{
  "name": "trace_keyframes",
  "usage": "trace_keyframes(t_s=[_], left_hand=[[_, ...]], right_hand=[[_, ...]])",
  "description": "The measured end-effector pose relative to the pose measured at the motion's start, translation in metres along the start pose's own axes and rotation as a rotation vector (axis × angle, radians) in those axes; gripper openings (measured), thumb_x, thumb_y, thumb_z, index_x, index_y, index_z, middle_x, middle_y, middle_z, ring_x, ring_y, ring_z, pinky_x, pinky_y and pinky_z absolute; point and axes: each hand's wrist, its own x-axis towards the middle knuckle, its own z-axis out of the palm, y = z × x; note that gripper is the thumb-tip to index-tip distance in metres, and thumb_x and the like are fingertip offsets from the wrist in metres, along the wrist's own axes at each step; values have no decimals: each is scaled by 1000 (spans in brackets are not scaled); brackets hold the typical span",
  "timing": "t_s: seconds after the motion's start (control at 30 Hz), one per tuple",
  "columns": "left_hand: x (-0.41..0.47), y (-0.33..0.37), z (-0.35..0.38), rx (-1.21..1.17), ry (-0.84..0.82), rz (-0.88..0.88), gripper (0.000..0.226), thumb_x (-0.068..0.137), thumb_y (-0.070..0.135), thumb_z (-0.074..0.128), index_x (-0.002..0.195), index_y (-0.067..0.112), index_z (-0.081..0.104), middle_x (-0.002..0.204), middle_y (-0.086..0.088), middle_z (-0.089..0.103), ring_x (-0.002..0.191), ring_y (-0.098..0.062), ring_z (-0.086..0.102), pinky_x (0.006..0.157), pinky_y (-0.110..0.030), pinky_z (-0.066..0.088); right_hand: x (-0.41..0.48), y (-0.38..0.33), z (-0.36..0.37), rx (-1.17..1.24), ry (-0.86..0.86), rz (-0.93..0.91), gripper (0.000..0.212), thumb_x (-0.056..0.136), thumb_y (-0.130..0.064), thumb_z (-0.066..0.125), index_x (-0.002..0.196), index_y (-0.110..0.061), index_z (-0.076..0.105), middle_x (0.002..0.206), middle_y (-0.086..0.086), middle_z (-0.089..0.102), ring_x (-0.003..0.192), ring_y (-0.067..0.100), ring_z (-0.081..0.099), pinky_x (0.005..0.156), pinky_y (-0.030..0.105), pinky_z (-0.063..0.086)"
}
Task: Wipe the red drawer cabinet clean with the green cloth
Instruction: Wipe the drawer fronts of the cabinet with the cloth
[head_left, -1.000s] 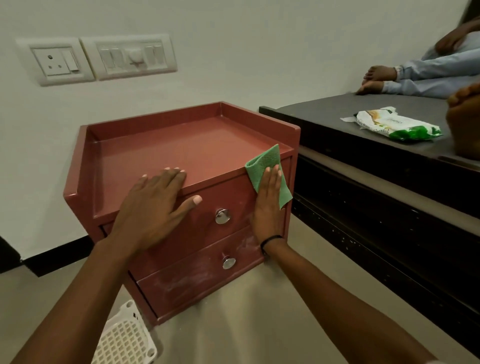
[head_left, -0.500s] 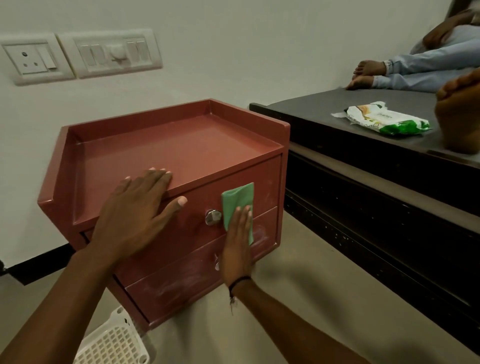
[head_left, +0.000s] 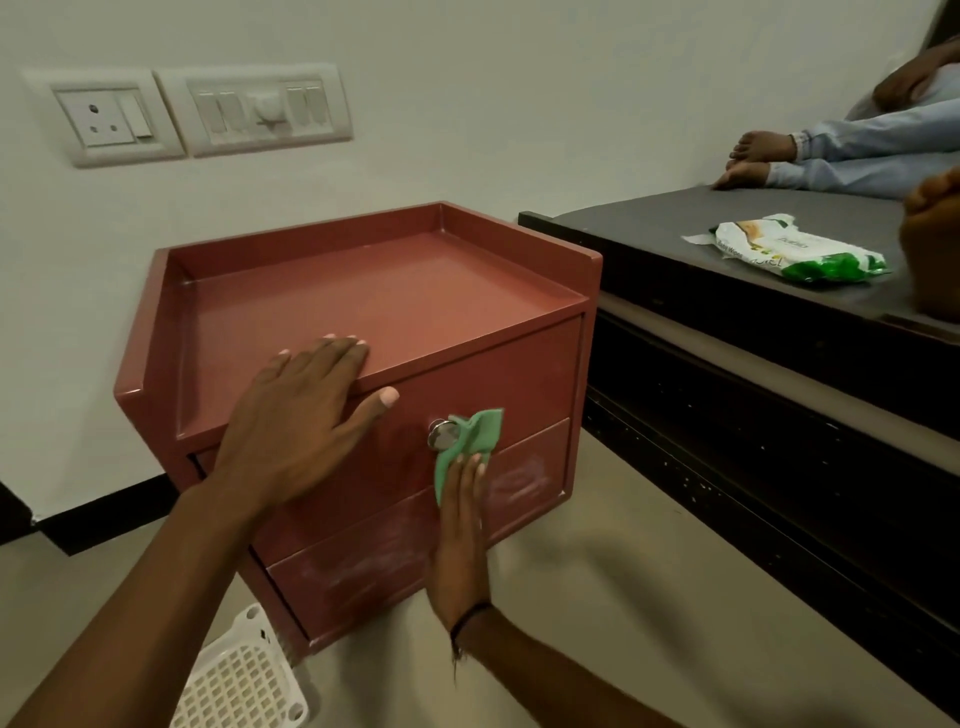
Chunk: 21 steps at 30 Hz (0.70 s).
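A white basket (head_left: 244, 675) is cut off below. Our right hand (head_left: 460, 540), fingers straight, presses the half-hidden green cloth (head_left: 470, 441) to the red drawer cabinet (head_left: 363, 291) front, beside a knob (head_left: 441, 435); our left hand (head_left: 296, 421) lies flat on its top.

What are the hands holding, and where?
Nothing is gripped. The right hand presses the green cloth flat, by its lower end, against the red cabinet; the left hand rests on top.

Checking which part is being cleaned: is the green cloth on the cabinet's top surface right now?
No, the right hand presses the green cloth against the upper drawer front, beside its metal knob.
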Motion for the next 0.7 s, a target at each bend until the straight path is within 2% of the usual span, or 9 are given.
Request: trace_keyframes(t_s=[0.07, 0.13, 0.2, 0.27, 0.3, 0.37, 0.5, 0.6, 0.7], left_hand=[[0, 1, -1, 3, -1, -3, 90, 90, 75, 3, 155, 19, 31, 161, -3, 33, 150, -19, 26, 122, -42, 15], [0, -1, -1, 7, -7, 2, 90, 91, 74, 2, 156, 19, 30, 161, -3, 32, 150, -19, 24, 123, -42, 14], [-2, -3, -2, 11, -9, 2, 89, 91, 74, 2, 156, 19, 29, 162, -3, 31, 151, -18, 22, 123, -42, 12], [-2, -4, -1, 15, -23, 9, 89, 92, 74, 2, 156, 19, 28, 162, -3, 30, 152, -17, 20, 124, -42, 11], [-2, -4, 0, 13, -23, 12, 89, 92, 74, 3, 156, 19, 27, 162, -3, 29, 152, -17, 20, 124, -42, 11], [0, -2, 0, 14, -22, 10, 89, 91, 74, 2, 156, 19, 27, 163, -3, 29, 152, -18, 20, 124, -43, 12], [0, 2, -1, 12, 9, -9, 89, 92, 73, 1, 155, 18, 32, 160, -4, 34, 148, -21, 29, 122, -44, 18], [1, 3, -1, 15, 5, 5, 86, 94, 71, 3, 154, 17, 34, 159, -5, 36, 147, -22, 32, 121, -45, 20], [0, 3, -2, 13, 13, -9, 87, 93, 71, 2, 154, 18, 34, 159, -5, 36, 147, -22, 31, 121, -44, 18]], right_hand=[[-7, -2, 9, -45, 16, -52, 92, 91, 2, 41, 154, -24, -20, 165, 2, -18, 153, 25, -9, 122, 55, 18], [-2, 5, 4, -102, 61, -39, 99, 83, 19, 33, 151, -20, -27, 162, 2, -29, 151, 23, -18, 124, 41, 15], [16, 19, -14, -98, 74, 14, 93, 77, 24, 20, 154, -12, -19, 162, 10, -24, 152, 27, -15, 121, 31, 18], [56, 42, -40, -121, 188, 136, 78, 80, 23, 9, 154, 1, -4, 162, 26, -8, 152, 36, 1, 122, 34, 23], [74, 48, -51, -125, 229, 220, 71, 86, 18, 12, 154, 3, -1, 161, 28, -2, 152, 37, 5, 123, 38, 22], [99, 54, -66, -33, 323, 307, 79, 86, 14, 31, 155, -2, -4, 164, 22, 0, 153, 32, 1, 124, 43, 16], [87, 23, -56, -61, 293, 143, 103, 70, 25, 41, 157, -9, -3, 166, 10, -6, 153, 23, -5, 124, 25, 9], [75, 3, -49, -72, 275, 61, 113, 61, 28, 39, 158, -14, -3, 166, 6, -7, 153, 18, -9, 117, 43, 35], [69, 13, -64, -120, 202, -67, 112, 63, 30, 35, 158, -18, 0, 167, 2, -5, 153, 19, -7, 114, 33, 37]])
